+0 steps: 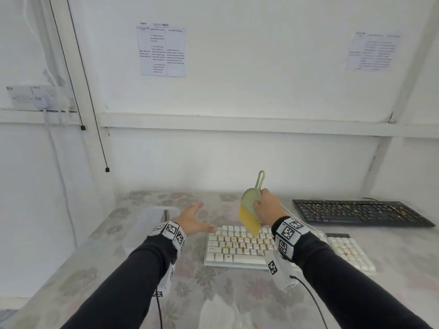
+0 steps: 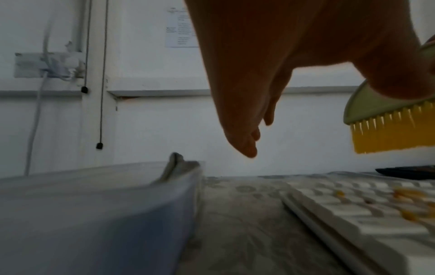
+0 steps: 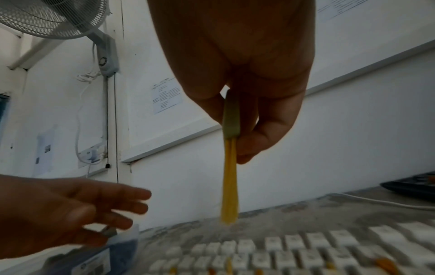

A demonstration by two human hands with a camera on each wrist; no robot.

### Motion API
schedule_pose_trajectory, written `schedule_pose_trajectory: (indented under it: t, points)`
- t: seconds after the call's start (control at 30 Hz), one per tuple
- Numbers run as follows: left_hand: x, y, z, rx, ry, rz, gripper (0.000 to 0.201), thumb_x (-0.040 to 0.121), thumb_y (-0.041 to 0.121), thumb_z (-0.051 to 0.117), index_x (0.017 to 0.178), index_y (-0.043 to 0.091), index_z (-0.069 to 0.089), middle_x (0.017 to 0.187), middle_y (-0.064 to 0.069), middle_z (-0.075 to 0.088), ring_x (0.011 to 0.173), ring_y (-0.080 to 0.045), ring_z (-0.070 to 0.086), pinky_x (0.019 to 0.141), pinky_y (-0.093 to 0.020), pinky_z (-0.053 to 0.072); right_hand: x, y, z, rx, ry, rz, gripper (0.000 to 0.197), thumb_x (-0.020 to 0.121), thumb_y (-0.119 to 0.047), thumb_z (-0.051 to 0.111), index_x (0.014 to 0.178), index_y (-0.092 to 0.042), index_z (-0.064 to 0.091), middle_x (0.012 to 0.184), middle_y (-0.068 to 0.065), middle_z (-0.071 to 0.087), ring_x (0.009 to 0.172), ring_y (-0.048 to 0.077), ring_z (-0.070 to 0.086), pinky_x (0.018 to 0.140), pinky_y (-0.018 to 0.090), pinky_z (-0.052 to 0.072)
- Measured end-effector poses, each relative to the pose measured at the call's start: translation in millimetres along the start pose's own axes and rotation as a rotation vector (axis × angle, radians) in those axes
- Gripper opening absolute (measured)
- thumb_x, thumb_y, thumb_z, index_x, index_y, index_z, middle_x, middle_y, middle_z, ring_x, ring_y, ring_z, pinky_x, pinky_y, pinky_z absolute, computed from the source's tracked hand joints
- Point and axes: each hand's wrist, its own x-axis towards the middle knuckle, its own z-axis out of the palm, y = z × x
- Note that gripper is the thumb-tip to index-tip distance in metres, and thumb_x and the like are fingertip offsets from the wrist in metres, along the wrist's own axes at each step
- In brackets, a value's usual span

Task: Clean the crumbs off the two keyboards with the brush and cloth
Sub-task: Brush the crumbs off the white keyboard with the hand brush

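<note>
The desk (image 1: 237, 305) wears a flowered cover. Toward its far right corner lies the black keyboard (image 1: 361, 213), its keys dotted with crumbs. Nearer the front edge, at the middle, sits the white keyboard (image 1: 240, 245), crumbs (image 1: 234, 243) among its keys. A clear plastic box (image 1: 152, 217) stands by the left edge. The left hand (image 1: 193, 220) hovers with fingers spread and released beside the white keyboard's far left corner. The right hand (image 1: 267, 206) grasps the green brush (image 1: 249, 210), yellow bristles pointing down over the white keyboard.

Wall: we see a white wall-mounted fan (image 3: 47, 16) and two printed paper sheets (image 1: 163, 51).
Table: we see a clear plastic box (image 1: 152, 216).
</note>
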Motion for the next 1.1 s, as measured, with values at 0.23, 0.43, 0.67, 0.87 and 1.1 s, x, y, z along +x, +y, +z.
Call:
schedule_pose_trajectory:
  t: [0.23, 0.43, 0.67, 0.87, 1.1]
  points:
    - [24, -3, 47, 0.230, -0.007, -0.327, 0.067, 0.097, 0.050, 0.034, 0.144, 0.002, 0.029, 0.151, -0.014, 0.031, 0.138, -0.027, 0.034, 0.111, -0.030, 0.028, -8, 54, -12, 0.013, -0.105, 0.041, 0.034, 0.094, -0.007, 0.040, 0.128, -0.003, 0.038, 0.093, 0.008, 0.054, 0.077, 0.022, 0.055, 0.063, 0.030, 0.051]
    - [45, 3, 65, 0.187, 0.036, -0.343, 0.058, 0.101, 0.040, 0.023, 0.146, 0.002, 0.022, 0.153, -0.016, 0.025, 0.140, -0.027, 0.030, 0.109, -0.028, 0.026, -9, 66, -9, -0.040, -0.133, 0.024, 0.031, 0.095, -0.008, 0.041, 0.125, -0.003, 0.038, 0.092, 0.002, 0.049, 0.069, 0.011, 0.051, 0.046, 0.011, 0.038]
    - [67, -1, 65, -0.036, 0.046, -0.359, 0.049, 0.103, 0.025, 0.025, 0.142, -0.006, 0.027, 0.150, -0.021, 0.027, 0.138, -0.030, 0.032, 0.111, -0.030, 0.028, 5, 55, 4, -0.028, -0.140, -0.071, 0.033, 0.094, -0.009, 0.041, 0.125, -0.003, 0.035, 0.078, -0.003, 0.050, 0.055, 0.006, 0.047, 0.046, 0.016, 0.042]
    - [82, -1, 62, -0.182, 0.089, -0.355, 0.043, 0.101, 0.012, 0.028, 0.136, -0.012, 0.035, 0.144, -0.027, 0.036, 0.134, -0.035, 0.036, 0.105, -0.031, 0.035, 14, 49, 5, 0.002, -0.141, -0.112, 0.023, 0.090, -0.010, 0.046, 0.112, -0.007, 0.040, 0.094, 0.007, 0.057, 0.063, 0.013, 0.058, 0.049, 0.019, 0.050]
    - [89, -6, 62, -0.414, 0.077, -0.395, 0.054, 0.102, 0.030, 0.024, 0.142, -0.005, 0.027, 0.150, -0.021, 0.028, 0.138, -0.031, 0.031, 0.114, -0.034, 0.027, 18, 42, 6, -0.005, -0.144, -0.125, 0.039, 0.090, -0.012, 0.050, 0.128, -0.009, 0.039, 0.112, 0.013, 0.060, 0.081, 0.021, 0.058, 0.061, 0.020, 0.053]
